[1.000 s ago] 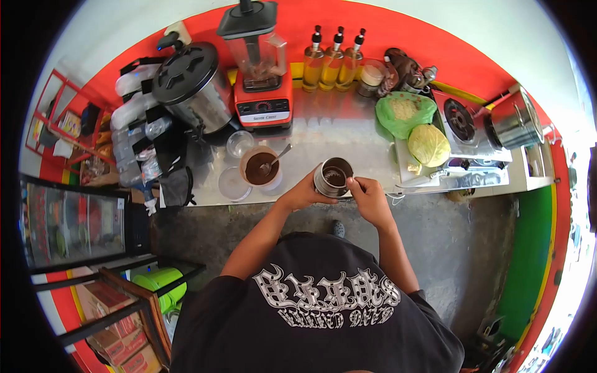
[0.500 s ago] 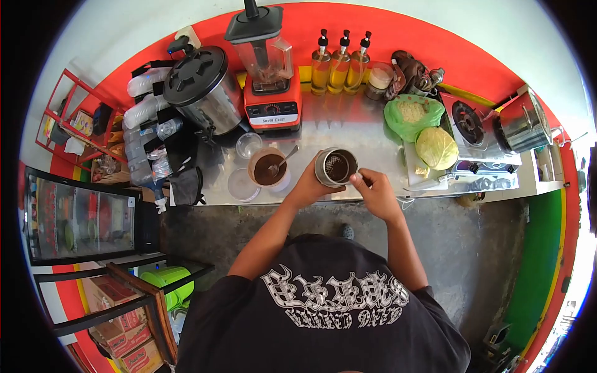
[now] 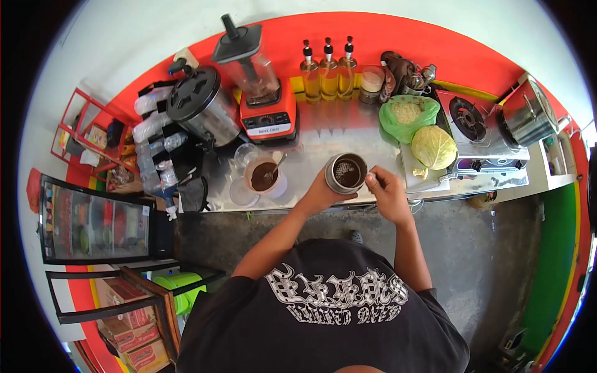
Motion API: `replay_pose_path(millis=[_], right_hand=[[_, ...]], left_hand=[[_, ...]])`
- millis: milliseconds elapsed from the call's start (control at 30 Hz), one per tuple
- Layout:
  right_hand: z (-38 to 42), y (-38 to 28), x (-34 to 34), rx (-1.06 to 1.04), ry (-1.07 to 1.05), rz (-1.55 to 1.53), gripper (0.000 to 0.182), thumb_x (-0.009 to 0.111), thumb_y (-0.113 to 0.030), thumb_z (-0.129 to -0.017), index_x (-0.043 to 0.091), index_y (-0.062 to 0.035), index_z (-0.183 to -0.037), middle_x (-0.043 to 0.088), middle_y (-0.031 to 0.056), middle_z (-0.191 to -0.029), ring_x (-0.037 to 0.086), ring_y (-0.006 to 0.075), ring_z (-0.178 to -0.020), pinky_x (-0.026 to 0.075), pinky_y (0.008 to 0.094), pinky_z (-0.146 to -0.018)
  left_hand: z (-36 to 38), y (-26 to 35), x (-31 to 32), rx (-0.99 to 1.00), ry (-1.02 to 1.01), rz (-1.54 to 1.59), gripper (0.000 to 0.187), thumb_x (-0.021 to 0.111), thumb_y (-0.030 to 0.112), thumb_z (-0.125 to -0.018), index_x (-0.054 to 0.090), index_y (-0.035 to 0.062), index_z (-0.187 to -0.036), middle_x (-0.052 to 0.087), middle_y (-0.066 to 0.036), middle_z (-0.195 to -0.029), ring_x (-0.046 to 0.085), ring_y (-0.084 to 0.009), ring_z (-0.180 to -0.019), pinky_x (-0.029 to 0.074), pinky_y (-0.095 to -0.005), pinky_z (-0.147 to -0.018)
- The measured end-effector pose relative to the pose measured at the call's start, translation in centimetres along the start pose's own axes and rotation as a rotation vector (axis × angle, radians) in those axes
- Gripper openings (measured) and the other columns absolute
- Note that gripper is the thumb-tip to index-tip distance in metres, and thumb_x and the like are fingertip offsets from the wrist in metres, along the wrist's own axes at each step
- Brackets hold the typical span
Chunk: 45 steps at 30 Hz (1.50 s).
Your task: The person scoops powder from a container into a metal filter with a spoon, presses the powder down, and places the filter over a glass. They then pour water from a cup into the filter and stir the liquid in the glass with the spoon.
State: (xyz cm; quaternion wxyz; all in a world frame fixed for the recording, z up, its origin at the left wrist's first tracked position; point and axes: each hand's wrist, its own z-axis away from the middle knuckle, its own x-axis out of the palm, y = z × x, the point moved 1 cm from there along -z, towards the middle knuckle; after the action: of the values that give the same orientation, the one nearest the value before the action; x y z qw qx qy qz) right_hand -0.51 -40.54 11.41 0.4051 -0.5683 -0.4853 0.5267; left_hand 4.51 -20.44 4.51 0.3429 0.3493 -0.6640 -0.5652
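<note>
A metal cup (image 3: 346, 173) with dark brown contents is held over the front edge of the steel counter (image 3: 323, 137). My left hand (image 3: 319, 194) is wrapped round the cup's left side. On the right, my right hand (image 3: 388, 189) has its fingers pinched together close to the cup's rim; what they grip is too small to make out. To the left stands a tub of brown powder (image 3: 263, 176) with a spoon (image 3: 280, 163) in it. A round lid (image 3: 242, 192) lies beside the tub.
Behind are a red blender (image 3: 267, 115), a large steel container (image 3: 205, 105), three oil bottles (image 3: 328, 78) and a jar (image 3: 371, 84). Rightward are a green bag (image 3: 407, 115), a cabbage (image 3: 434, 148), a knife (image 3: 430, 184), a stove (image 3: 469, 121) and a steel pot (image 3: 528, 115).
The view has shifted, so the counter items appear tilted and moved. Both hands and the cup appear slightly farther right in view. My left hand still holds the cup.
</note>
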Motion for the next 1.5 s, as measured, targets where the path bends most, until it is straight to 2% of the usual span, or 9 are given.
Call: replay_pose_path(millis=[367, 433, 700, 800, 900, 1000, 1200, 1367, 1500], right_hand=[[3.2, 5.1, -8.2, 0.082, -0.080, 0.078, 0.043, 0.059, -0.026, -0.111, 0.055, 0.0006, -0.077, 0.050, -0.0003, -0.064, 0.043, 0.0076, -0.063, 0.036, 0.0294, -0.057], [3.6, 6.1, -8.9, 0.148, -0.019, 0.008, 0.044, 0.059, -0.027, -0.111, 0.055, 0.0000, -0.077, 0.050, -0.0006, -0.063, 0.043, 0.0073, -0.062, 0.036, 0.0300, -0.056], [4.1, 6.0, -10.6, 0.207, 0.008, 0.049, 0.037, 0.071, -0.025, -0.104, 0.060, 0.0031, -0.083, 0.044, 0.0102, -0.061, 0.038, 0.0106, -0.061, 0.034, 0.0363, -0.054], [3.8, 4.9, -11.5, -0.053, -0.122, 0.205, 0.039, 0.066, -0.022, -0.107, 0.055, 0.0055, -0.082, 0.052, 0.0192, -0.069, 0.044, 0.0296, -0.060, 0.040, 0.0414, -0.059], [3.5, 5.2, -12.8, 0.108, 0.007, 0.164, 0.039, 0.064, -0.022, -0.108, 0.055, 0.0059, -0.082, 0.051, 0.0201, -0.070, 0.043, 0.0322, -0.060, 0.039, 0.0427, -0.059], [3.7, 5.0, -12.6, -0.064, -0.099, 0.126, 0.040, 0.064, -0.023, -0.108, 0.054, 0.0054, -0.082, 0.049, 0.0179, -0.068, 0.041, 0.0245, -0.060, 0.037, 0.0406, -0.058], [3.4, 4.9, -13.4, 0.022, -0.067, 0.212, 0.039, 0.067, -0.023, -0.105, 0.055, 0.0045, -0.081, 0.043, 0.0109, -0.065, 0.039, 0.0127, -0.066, 0.035, 0.0376, -0.057], [1.8, 4.6, -13.6, 0.157, -0.030, 0.058, 0.032, 0.069, -0.020, -0.100, 0.056, 0.0025, -0.082, 0.053, 0.0100, -0.067, 0.044, 0.0155, -0.064, 0.039, 0.0376, -0.058], [-0.1, 3.2, -13.8, -0.083, -0.260, 0.150, 0.023, 0.066, -0.018, -0.097, 0.055, 0.0002, -0.089, 0.050, 0.0085, -0.067, 0.046, 0.0150, -0.064, 0.040, 0.0347, -0.061]], left_hand=[[-3.2, -4.8, 8.5, -0.089, -0.054, 0.025, 0.082, 0.096, 0.002, -0.072, 0.054, 0.0067, -0.142, 0.065, -0.003, -0.135, 0.062, -0.0148, -0.124, 0.052, -0.0357, -0.108], [-3.0, -4.1, 10.0, -0.266, 0.037, 0.184, 0.076, 0.094, 0.000, -0.074, 0.057, 0.0072, -0.140, 0.066, -0.003, -0.132, 0.064, -0.0142, -0.120, 0.055, -0.0359, -0.103], [-2.8, -8.0, 14.6, -0.314, 0.091, 0.500, 0.072, 0.090, -0.006, -0.078, 0.056, 0.0078, -0.140, 0.067, -0.003, -0.132, 0.066, -0.0164, -0.122, 0.058, -0.0352, -0.102], [-3.5, -7.8, 15.6, -0.344, 0.141, 0.574, 0.067, 0.090, -0.006, -0.079, 0.058, 0.0072, -0.136, 0.066, -0.003, -0.131, 0.066, -0.0144, -0.117, 0.059, -0.0340, -0.099], [-4.8, -7.0, 15.4, -0.337, 0.094, 0.507, 0.069, 0.091, -0.004, -0.079, 0.056, 0.0081, -0.137, 0.066, -0.002, -0.129, 0.064, -0.0126, -0.116, 0.059, -0.0336, -0.099], [-4.5, -6.2, 15.3, -0.316, 0.084, 0.419, 0.081, 0.095, 0.000, -0.075, 0.052, 0.0075, -0.143, 0.065, -0.002, -0.132, 0.062, -0.0130, -0.121, 0.057, -0.0346, -0.103], [-4.4, -5.4, 14.0, -0.200, -0.031, 0.176, 0.087, 0.097, 0.001, -0.072, 0.051, 0.0065, -0.146, 0.064, -0.004, -0.137, 0.060, -0.0156, -0.128, 0.053, -0.0358, -0.108], [-4.1, -4.3, 13.7, -0.154, -0.073, 0.138, 0.085, 0.096, -0.001, -0.072, 0.052, 0.0065, -0.145, 0.064, -0.005, -0.138, 0.060, -0.0153, -0.127, 0.054, -0.0353, -0.108], [-4.4, -3.8, 13.4, -0.034, -0.114, 0.132, 0.088, 0.097, 0.001, -0.071, 0.051, 0.0058, -0.146, 0.063, -0.004, -0.137, 0.061, -0.0147, -0.125, 0.052, -0.0339, -0.109]])
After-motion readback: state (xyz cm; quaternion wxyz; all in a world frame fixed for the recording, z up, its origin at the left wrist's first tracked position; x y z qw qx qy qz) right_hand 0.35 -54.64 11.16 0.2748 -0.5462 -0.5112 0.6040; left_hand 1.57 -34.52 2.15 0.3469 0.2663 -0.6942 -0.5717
